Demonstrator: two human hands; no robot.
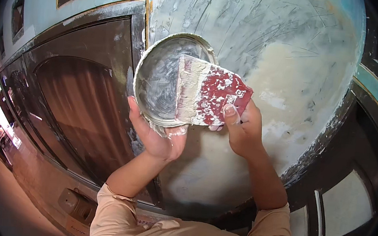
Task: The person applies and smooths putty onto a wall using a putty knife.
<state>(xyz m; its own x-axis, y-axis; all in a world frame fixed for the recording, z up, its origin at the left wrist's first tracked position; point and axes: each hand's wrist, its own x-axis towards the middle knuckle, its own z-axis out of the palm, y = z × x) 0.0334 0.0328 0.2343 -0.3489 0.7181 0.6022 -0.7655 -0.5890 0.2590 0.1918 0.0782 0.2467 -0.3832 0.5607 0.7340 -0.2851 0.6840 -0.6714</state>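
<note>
The left hand holds a shallow round metal pan from beneath, just left of the upper middle of the frame, palm turned up, with a finger along the lower left of its rim. The pan is tilted so that its grey, swirl-scratched inside shows, and pale paste is crusted along the rim, thickest at the lower edge (some of it is smeared on the left hand too).

The right hand, near the middle of the frame, grips a broad red putty spreader, the thumb pressed flat on its near face and the other fingers mostly hidden behind. The spreader lies across the right part of the pan in the view, its straight edge pointing left; whether that edge touches the metal, I cannot tell. A thick band of cream putty runs along that edge, and white flecks spot the red part.

Behind both hands, a curved-looking wall fills the upper middle and right, grey with scratches and cream patches. A dark wooden frame stands at the left, around an arched opening with a brown curtain. At the lower right is dark panelling with pale panels. Light tan sleeves reach the elbows at the lower edge.
</note>
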